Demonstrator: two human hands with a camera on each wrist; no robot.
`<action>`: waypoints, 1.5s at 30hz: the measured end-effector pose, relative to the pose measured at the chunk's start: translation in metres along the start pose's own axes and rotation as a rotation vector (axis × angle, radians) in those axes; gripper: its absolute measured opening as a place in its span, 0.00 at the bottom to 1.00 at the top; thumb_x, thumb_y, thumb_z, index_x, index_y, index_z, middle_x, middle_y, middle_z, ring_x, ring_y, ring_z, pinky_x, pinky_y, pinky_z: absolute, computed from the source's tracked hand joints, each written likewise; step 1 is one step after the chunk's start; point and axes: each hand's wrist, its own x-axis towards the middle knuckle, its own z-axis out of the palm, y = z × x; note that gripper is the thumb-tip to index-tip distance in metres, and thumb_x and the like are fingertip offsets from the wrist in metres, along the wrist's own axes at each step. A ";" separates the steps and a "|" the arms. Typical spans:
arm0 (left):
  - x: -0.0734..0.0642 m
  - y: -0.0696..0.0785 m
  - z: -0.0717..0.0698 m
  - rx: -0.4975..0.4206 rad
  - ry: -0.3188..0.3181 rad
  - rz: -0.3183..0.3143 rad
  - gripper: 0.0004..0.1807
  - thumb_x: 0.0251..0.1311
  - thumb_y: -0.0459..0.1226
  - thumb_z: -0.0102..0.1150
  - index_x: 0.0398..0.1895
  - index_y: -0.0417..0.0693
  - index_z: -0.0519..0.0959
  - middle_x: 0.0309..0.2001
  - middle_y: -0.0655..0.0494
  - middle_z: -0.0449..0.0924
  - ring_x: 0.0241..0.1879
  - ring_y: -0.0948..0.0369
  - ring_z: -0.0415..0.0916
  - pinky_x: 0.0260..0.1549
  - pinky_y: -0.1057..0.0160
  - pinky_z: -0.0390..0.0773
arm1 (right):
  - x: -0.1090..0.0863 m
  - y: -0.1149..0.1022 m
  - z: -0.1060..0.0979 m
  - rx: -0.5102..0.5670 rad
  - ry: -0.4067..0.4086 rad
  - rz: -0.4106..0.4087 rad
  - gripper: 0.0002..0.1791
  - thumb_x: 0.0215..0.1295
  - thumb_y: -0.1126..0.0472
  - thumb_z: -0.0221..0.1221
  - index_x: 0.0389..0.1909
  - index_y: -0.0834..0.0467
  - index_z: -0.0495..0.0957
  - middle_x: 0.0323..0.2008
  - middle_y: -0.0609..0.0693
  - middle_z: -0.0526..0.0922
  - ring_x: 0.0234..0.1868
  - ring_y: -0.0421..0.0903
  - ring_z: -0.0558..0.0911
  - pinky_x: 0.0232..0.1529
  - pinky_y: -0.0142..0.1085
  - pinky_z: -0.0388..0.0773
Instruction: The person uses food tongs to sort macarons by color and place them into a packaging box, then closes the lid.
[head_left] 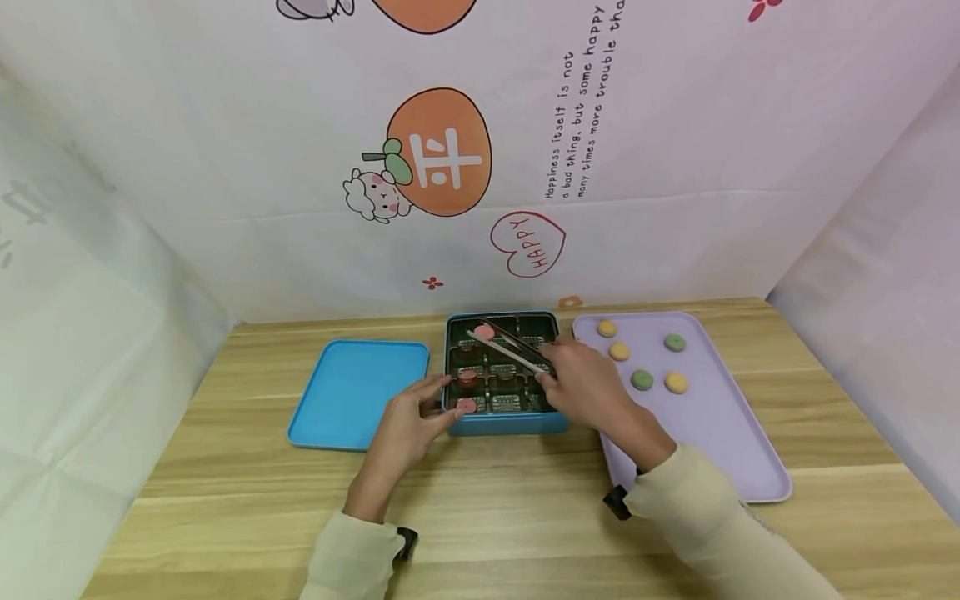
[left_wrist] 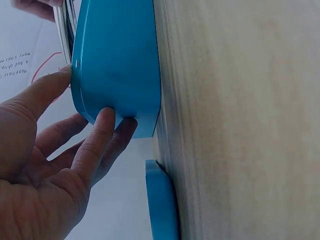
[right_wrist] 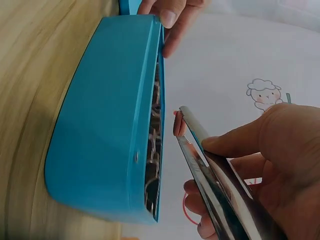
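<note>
A blue tin box (head_left: 506, 423) with dark compartments sits on the wooden table (head_left: 487, 500). My left hand (head_left: 408, 425) rests its straight fingers against the box's left wall (left_wrist: 117, 65). My right hand (head_left: 588, 383) holds metal tongs (head_left: 510, 346) over the box, and their tips pinch a pink round sweet (head_left: 483, 332) above the back left compartment. In the right wrist view the tongs (right_wrist: 210, 170) grip the sweet (right_wrist: 178, 124) beside the box (right_wrist: 100, 135). Two more pink sweets (head_left: 467, 406) lie in the left column.
The blue lid (head_left: 356, 390) lies flat to the left of the box. A lilac tray (head_left: 720, 433) on the right carries several yellow and green sweets (head_left: 642, 379). A patterned cloth backdrop (head_left: 480, 167) stands behind and at both sides.
</note>
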 end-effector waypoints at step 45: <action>0.002 -0.002 -0.001 -0.027 0.003 0.003 0.30 0.65 0.37 0.72 0.71 0.44 0.78 0.75 0.43 0.71 0.67 0.44 0.78 0.57 0.49 0.85 | 0.031 -0.014 0.020 -0.039 -0.122 0.064 0.25 0.75 0.62 0.60 0.70 0.65 0.76 0.68 0.68 0.76 0.45 0.58 0.86 0.21 0.36 0.68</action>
